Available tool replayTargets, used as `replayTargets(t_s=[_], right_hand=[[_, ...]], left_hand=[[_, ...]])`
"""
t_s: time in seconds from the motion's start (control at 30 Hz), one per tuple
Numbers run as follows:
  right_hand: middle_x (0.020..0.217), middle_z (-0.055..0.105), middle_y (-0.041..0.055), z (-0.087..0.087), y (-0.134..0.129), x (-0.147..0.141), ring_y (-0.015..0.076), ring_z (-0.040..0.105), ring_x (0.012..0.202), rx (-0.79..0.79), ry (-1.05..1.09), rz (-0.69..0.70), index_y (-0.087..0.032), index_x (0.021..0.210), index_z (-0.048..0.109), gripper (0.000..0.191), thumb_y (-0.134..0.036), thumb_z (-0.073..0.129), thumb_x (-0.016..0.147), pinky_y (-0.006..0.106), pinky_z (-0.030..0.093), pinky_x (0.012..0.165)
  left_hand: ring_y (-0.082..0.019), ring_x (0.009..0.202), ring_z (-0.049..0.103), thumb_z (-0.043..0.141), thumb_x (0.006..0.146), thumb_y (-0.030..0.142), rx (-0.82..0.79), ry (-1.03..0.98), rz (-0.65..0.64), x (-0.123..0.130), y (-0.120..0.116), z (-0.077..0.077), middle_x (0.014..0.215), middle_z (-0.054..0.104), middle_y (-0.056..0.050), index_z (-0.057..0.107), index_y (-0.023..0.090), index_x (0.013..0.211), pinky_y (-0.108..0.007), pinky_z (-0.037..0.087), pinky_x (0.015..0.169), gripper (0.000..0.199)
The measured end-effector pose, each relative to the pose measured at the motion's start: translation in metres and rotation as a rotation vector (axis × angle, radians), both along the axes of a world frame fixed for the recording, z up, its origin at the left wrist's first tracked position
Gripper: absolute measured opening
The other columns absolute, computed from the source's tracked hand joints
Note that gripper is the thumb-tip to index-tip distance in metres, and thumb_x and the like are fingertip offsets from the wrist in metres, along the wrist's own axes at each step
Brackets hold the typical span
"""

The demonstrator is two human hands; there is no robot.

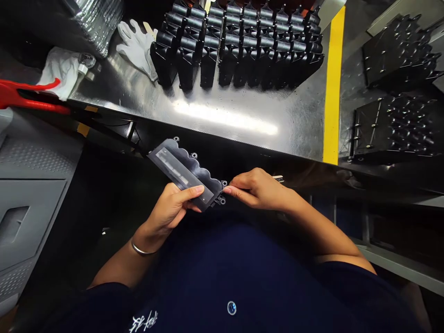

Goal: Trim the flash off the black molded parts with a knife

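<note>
My left hand (169,208) grips a black moulded plastic part (197,173), its thumb lying on the flat face. The part is tilted, with a scalloped edge and small ring-shaped lugs along its upper right side. My right hand (260,189) is closed at the part's lower right corner, thumb and forefinger pinched beside a lug. Behind this hand sticks out the pale end of a thin tool (278,178); most of it is hidden in the fist, and I cannot make out its tip.
Rows of similar black parts (239,51) stand on the shiny metal table (222,111). White gloves (137,46) lie at the left, near wrapped stacks. A yellow strip (333,92) crosses the table, with more black parts (398,125) beyond it. A grey crate (31,194) stands at left.
</note>
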State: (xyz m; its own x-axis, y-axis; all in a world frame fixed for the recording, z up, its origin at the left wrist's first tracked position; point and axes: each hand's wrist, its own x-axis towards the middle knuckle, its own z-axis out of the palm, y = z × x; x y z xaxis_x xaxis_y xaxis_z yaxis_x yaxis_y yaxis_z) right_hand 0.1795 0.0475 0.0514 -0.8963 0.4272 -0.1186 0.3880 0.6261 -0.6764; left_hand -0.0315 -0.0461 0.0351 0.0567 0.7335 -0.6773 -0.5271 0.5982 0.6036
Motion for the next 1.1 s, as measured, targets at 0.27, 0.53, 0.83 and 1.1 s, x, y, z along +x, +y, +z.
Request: replayTargets(t_s=[0.27,0.53,0.83,1.1], right_hand=[[0.065,0.057,0.003,0.012,0.009,0.006,0.0113,0.046,0.056,0.412,0.048,0.175,-0.014,0.076,0.064,0.055,-0.06,0.041,0.097,0.027,0.025,0.053],[0.054,0.041,-0.0012,-0.004,0.012,-0.002,0.0123,0.032,0.053,0.715,0.238,0.247,-0.019,0.059,0.051,0.055,-0.058,0.045,0.096,0.029,0.02,0.05],[0.054,0.041,-0.001,-0.001,0.013,-0.004,0.0118,0.031,0.052,0.626,0.133,0.234,-0.018,0.055,0.05,0.062,-0.068,0.041,0.092,0.029,0.02,0.05],[0.052,0.04,-0.0012,0.0,0.015,-0.003,0.0115,0.034,0.051,0.577,0.113,0.231,-0.019,0.053,0.049,0.063,-0.068,0.042,0.092,0.029,0.022,0.049]], left_hand=[[-0.013,0.049,0.065,0.08,0.068,0.012,-0.025,-0.099,-0.062,-0.009,0.011,0.001,0.058,0.069,-0.002,0.071,0.009,0.069,-0.017,0.055,0.041,0.009],[-0.012,0.047,0.065,0.071,0.073,0.003,-0.169,-0.178,-0.05,-0.003,0.014,-0.001,0.062,0.07,-0.005,0.07,0.007,0.071,-0.018,0.055,0.041,0.005],[-0.013,0.047,0.065,0.07,0.075,0.002,-0.174,-0.173,-0.063,-0.004,0.013,-0.002,0.062,0.07,-0.005,0.071,0.007,0.073,-0.018,0.055,0.041,0.005],[-0.011,0.046,0.063,0.072,0.073,0.003,-0.157,-0.201,-0.075,-0.004,0.014,0.0,0.061,0.069,-0.004,0.071,0.007,0.075,-0.017,0.052,0.04,0.004]])
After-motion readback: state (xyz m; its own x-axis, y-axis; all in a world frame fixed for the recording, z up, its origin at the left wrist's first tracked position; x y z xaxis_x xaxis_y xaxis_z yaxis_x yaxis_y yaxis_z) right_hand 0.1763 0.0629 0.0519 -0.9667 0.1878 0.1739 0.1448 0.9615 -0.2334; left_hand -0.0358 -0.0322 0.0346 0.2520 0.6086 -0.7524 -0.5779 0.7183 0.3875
